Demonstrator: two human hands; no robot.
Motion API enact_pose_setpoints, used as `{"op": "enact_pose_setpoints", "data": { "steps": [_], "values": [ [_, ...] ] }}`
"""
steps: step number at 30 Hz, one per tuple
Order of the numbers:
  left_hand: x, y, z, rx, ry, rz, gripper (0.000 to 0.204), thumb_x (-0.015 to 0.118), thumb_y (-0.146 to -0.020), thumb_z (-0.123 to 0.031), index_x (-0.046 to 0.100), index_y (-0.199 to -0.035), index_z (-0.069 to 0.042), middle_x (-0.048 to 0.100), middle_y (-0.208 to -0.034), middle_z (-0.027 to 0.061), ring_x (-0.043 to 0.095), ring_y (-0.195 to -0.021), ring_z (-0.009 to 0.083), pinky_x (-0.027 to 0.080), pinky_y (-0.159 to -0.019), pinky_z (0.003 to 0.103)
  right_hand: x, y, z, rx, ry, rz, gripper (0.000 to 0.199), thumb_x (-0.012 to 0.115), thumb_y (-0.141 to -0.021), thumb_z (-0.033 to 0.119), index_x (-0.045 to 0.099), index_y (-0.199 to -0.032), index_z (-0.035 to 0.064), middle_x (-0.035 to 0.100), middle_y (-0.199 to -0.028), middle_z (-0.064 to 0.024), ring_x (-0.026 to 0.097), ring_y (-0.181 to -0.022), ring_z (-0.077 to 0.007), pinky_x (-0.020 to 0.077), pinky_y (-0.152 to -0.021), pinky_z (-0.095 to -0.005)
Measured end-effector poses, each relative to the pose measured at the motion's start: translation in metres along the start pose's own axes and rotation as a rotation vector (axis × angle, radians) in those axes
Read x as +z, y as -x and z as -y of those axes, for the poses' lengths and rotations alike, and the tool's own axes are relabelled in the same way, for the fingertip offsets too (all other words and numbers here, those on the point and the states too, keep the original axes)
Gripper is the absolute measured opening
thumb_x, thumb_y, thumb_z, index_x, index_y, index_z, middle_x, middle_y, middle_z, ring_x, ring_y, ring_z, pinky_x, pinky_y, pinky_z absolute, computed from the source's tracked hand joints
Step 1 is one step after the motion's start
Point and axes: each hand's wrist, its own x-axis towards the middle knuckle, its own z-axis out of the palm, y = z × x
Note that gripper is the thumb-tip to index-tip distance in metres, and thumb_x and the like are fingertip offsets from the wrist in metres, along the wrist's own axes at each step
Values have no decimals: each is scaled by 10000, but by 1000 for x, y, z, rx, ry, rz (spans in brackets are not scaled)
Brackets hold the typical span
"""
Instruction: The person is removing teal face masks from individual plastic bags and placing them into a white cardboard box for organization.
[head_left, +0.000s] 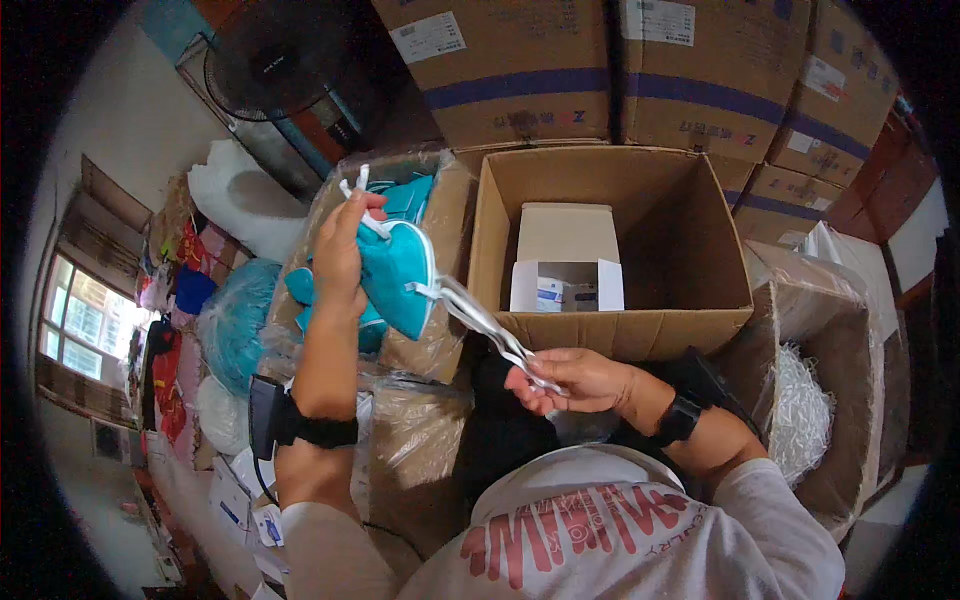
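Note:
A teal face mask with white edging hangs between my hands, above a plastic-lined carton holding more teal masks. My left hand is closed on the mask's far side, where a white strap loop sticks up past the fingers. White elastic straps run taut from the mask's near edge toward my right. My right hand pinches the end of these straps. Just beyond it stands an open cardboard box with an opened white small box inside.
At the right, another open carton holds a heap of white strap-like strands. Sealed cartons are stacked at the back. A bag of teal items lies at the left, below a black fan.

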Motion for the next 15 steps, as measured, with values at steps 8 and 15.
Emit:
{"op": "enact_pose_setpoints", "data": {
  "steps": [8,15],
  "values": [
    [-20,37,13,169,-972,130,254,615,-783,-262,634,-907,-42,641,-813,120,590,-666,252,450,-640,316,5,6,21,-26,921,-290,359,426,-915,352,569,-795,46,486,-625,-3,421,-562,-90,363,-508,-242],
    [32,122,85,45,-686,881,339,613,-771,-369,609,-832,-35,609,-793,141,596,-747,280,449,-653,374,43,-4,50,58,1556,-122,271,422,-916,263,549,-871,27,583,-759,-108,548,-685,-225,431,-640,-348]
  ]
}}
